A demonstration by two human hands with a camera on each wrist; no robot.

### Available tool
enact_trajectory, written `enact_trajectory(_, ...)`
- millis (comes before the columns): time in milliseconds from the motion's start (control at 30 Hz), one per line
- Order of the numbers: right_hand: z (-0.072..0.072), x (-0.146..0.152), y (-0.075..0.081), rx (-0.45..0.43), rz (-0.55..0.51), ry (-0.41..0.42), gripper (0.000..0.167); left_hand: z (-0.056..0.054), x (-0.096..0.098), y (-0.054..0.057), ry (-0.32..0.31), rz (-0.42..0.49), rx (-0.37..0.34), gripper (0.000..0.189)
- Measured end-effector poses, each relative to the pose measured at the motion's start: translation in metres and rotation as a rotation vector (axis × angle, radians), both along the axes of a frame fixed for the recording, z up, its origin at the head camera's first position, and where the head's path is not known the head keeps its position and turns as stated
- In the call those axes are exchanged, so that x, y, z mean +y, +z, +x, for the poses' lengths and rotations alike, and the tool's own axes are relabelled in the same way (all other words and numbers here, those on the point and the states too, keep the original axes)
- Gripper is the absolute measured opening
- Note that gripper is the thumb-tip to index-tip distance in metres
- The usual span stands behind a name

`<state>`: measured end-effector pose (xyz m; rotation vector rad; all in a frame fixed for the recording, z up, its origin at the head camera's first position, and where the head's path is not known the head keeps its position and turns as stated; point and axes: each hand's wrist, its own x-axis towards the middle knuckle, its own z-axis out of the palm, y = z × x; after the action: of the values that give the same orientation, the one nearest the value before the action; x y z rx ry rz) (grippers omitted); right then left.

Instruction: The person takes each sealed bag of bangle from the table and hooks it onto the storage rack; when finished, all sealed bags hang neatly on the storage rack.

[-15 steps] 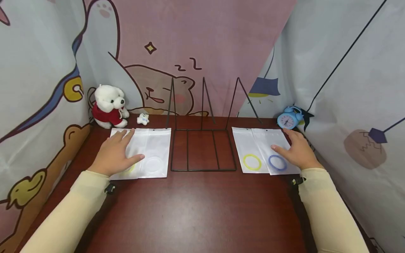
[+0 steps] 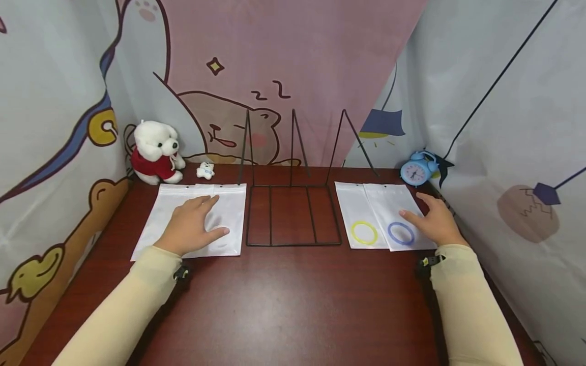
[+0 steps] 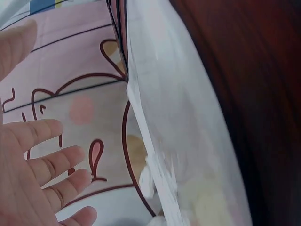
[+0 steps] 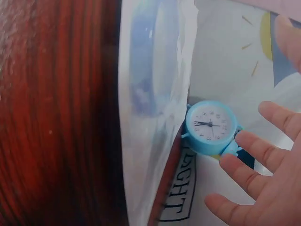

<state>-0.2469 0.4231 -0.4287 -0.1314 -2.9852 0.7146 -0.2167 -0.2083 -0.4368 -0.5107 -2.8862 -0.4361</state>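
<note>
My left hand [image 2: 189, 226] hovers, fingers spread, over two overlapping white translucent zip bags [image 2: 233, 208] on the left. In the left wrist view the fingers [image 3: 54, 165] are loosely extended and hold nothing, with a bag [image 3: 174, 108] below. The hand hides most of what those bags contain. On the right, my right hand [image 2: 435, 218] is held above the right edge of another bag pair [image 2: 386, 201], its fingers [image 4: 249, 176] apart and holding nothing. A yellow ring [image 2: 364, 222] shows in one of these bags, a blue ring [image 2: 401, 224] in the other.
A black wire rack [image 2: 293, 245] with tall pointed uprights stands between the bag pairs on the brown table [image 2: 293, 305]. A white plush bear [image 2: 153, 142] and a small white figurine [image 2: 205, 170] sit back left. A blue alarm clock [image 2: 415, 173] stands back right.
My left hand has moved to the right across the left bags, and its thumb now covers the pale ring seen earlier. My right hand has shifted slightly right and nearer, still holding nothing.
</note>
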Motion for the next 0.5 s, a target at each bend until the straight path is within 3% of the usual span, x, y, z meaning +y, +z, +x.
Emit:
enact_trajectory(267,-0.008,0.01,-0.013,-0.055,-0.046,-0.047,0.105,-0.009,0.025,-0.009,-0.066,0.014,-0.028,0.091)
enact_trajectory(500,-0.011,0.01,-0.017,-0.109,-0.096,-0.115,0.103,-0.018,0.044,-0.014,-0.079,-0.009,-0.139,0.093)
